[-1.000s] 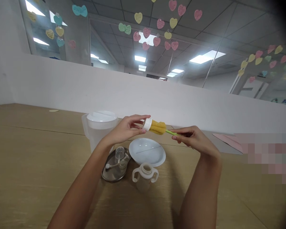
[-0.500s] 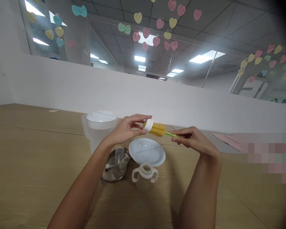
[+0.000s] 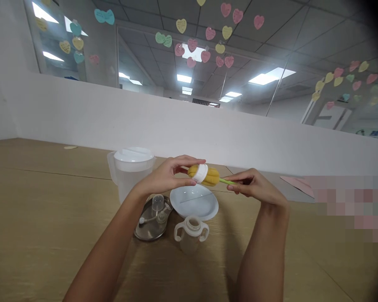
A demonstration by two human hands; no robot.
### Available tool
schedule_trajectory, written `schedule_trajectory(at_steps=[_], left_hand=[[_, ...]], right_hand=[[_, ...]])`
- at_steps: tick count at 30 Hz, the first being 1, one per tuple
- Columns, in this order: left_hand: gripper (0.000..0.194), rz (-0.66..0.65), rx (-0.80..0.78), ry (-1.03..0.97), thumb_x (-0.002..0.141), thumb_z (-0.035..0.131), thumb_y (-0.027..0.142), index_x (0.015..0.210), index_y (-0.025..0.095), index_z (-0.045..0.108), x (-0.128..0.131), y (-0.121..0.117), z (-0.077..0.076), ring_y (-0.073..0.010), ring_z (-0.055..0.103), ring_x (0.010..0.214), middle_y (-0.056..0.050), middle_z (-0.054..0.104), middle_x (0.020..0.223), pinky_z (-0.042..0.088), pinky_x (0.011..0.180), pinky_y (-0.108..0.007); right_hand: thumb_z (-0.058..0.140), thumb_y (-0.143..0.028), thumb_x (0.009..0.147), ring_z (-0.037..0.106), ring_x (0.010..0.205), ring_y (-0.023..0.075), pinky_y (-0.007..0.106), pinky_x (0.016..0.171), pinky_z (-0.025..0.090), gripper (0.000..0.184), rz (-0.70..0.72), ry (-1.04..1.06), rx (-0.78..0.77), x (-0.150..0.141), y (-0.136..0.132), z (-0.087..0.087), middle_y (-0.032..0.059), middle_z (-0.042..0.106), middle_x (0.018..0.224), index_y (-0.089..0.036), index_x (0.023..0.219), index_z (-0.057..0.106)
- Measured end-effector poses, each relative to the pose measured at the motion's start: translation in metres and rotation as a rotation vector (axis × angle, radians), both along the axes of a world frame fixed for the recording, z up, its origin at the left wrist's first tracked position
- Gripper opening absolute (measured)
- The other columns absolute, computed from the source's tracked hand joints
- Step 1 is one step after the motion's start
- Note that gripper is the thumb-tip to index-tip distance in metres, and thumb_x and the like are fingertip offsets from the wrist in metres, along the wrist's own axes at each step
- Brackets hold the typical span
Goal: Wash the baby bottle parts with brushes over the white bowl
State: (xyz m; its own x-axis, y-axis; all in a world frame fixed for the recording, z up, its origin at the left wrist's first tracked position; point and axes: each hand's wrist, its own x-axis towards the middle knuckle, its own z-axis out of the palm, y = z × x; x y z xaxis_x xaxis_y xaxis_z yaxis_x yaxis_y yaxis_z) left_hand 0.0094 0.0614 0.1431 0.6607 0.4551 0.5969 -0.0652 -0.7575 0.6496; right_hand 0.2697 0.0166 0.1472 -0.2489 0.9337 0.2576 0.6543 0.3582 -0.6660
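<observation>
My left hand (image 3: 176,173) is closed on a white bottle collar ring (image 3: 200,173), thumb below and fingers above. Through the ring runs the yellow sponge head of a bottle brush (image 3: 212,177), showing on both sides of it. My right hand (image 3: 247,183) pinches the brush's thin green handle. Both are held in the air over a white bowl (image 3: 209,211). Nearer to me a baby bottle with two white handles (image 3: 190,235) stands upright, its mouth uncovered. Left of it, a metal tray (image 3: 151,233) bears a clear cap (image 3: 158,204) and a straw with a weighted end (image 3: 151,218).
A white lidded pitcher (image 3: 130,184) stands behind my left forearm. A pink sheet (image 3: 297,186) lies at the right, beside a blurred-out patch. A white wall (image 3: 82,113) with glass panels above closes off the table's (image 3: 44,222) far side.
The sponge has passed further through the ring and now sticks out on its left side. The ring and my left hand have shifted slightly right and down.
</observation>
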Motion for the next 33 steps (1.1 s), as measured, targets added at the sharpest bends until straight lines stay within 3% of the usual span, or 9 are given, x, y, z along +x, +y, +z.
schedule_trajectory(at_steps=[5, 10, 15, 19, 22, 25, 31, 33], left_hand=[[0.045, 0.135, -0.015, -0.020, 0.071, 0.062, 0.025, 0.115, 0.025, 0.054, 0.002, -0.001, -0.001, -0.0181, 0.053, 0.098, -0.004, 0.055, 0.114, 0.044, 0.088, -0.034], [0.057, 0.316, -0.028, -0.143, 0.064, 0.068, 0.026, 0.118, 0.022, 0.050, 0.007, 0.007, -0.006, -0.0158, 0.055, 0.092, -0.005, 0.057, 0.111, 0.044, 0.088, -0.034], [0.048, 0.412, 0.043, -0.230, 0.065, 0.067, 0.029, 0.111, 0.019, 0.056, 0.008, 0.015, -0.010, -0.0161, 0.056, 0.090, -0.005, 0.059, 0.107, 0.045, 0.087, -0.034], [0.044, 0.542, 0.156, -0.165, 0.067, 0.063, 0.026, 0.111, 0.023, 0.055, 0.004, 0.020, -0.012, -0.0162, 0.055, 0.093, -0.003, 0.057, 0.109, 0.044, 0.087, -0.033], [0.042, 0.650, 0.265, -0.054, 0.067, 0.059, 0.021, 0.110, 0.021, 0.057, 0.005, 0.021, -0.014, -0.0177, 0.052, 0.099, -0.003, 0.056, 0.107, 0.040, 0.091, -0.033], [0.049, 0.649, 0.305, -0.003, 0.065, 0.058, 0.017, 0.114, 0.019, 0.053, 0.008, 0.019, -0.014, -0.0170, 0.052, 0.098, -0.004, 0.054, 0.106, 0.041, 0.089, -0.030], [0.055, 0.699, 0.343, 0.031, 0.063, 0.057, 0.018, 0.117, 0.019, 0.048, 0.008, 0.012, -0.009, -0.0178, 0.052, 0.092, -0.003, 0.051, 0.097, 0.042, 0.086, -0.031], [0.060, 0.723, 0.333, 0.033, 0.063, 0.057, 0.018, 0.121, 0.021, 0.043, 0.006, 0.011, -0.008, -0.0184, 0.051, 0.093, -0.003, 0.051, 0.096, 0.042, 0.086, -0.032]], right_hand=[[0.063, -0.045, 0.068, 0.037, 0.050, 0.0080, 0.021, 0.041, 0.027, 0.043, -0.070, 0.021, 0.015, -0.004, -0.001, 0.001, -0.0001, 0.051, 0.053, -0.016, 0.100, 0.066], [0.064, -0.047, 0.065, 0.037, 0.047, 0.0070, 0.021, 0.040, 0.028, 0.047, -0.139, 0.067, -0.019, -0.009, 0.001, 0.002, -0.0001, 0.052, 0.055, -0.016, 0.101, 0.065], [0.065, -0.046, 0.065, 0.036, 0.043, 0.0059, 0.021, 0.040, 0.029, 0.049, -0.164, 0.121, -0.027, -0.002, 0.006, -0.002, -0.0005, 0.052, 0.056, -0.017, 0.104, 0.063], [0.064, -0.046, 0.066, 0.037, 0.045, 0.0064, 0.021, 0.039, 0.028, 0.048, -0.252, 0.268, 0.096, 0.005, 0.007, -0.005, 0.0003, 0.053, 0.058, -0.016, 0.104, 0.063], [0.064, -0.045, 0.066, 0.037, 0.045, 0.0066, 0.021, 0.039, 0.028, 0.047, -0.175, 0.250, 0.064, 0.001, 0.004, -0.003, 0.0007, 0.054, 0.058, -0.016, 0.103, 0.064], [0.064, -0.045, 0.065, 0.039, 0.047, 0.0073, 0.022, 0.042, 0.031, 0.044, -0.083, 0.106, -0.035, -0.010, 0.005, 0.000, 0.0018, 0.056, 0.059, -0.015, 0.097, 0.067], [0.061, -0.045, 0.067, 0.038, 0.047, 0.0070, 0.022, 0.045, 0.035, 0.042, -0.249, 0.206, 0.220, -0.023, 0.022, -0.001, 0.0019, 0.058, 0.061, -0.015, 0.096, 0.067], [0.062, -0.045, 0.067, 0.037, 0.046, 0.0067, 0.022, 0.043, 0.033, 0.043, -0.264, 0.240, 0.243, -0.024, 0.022, -0.001, 0.0023, 0.057, 0.061, -0.015, 0.098, 0.066]])
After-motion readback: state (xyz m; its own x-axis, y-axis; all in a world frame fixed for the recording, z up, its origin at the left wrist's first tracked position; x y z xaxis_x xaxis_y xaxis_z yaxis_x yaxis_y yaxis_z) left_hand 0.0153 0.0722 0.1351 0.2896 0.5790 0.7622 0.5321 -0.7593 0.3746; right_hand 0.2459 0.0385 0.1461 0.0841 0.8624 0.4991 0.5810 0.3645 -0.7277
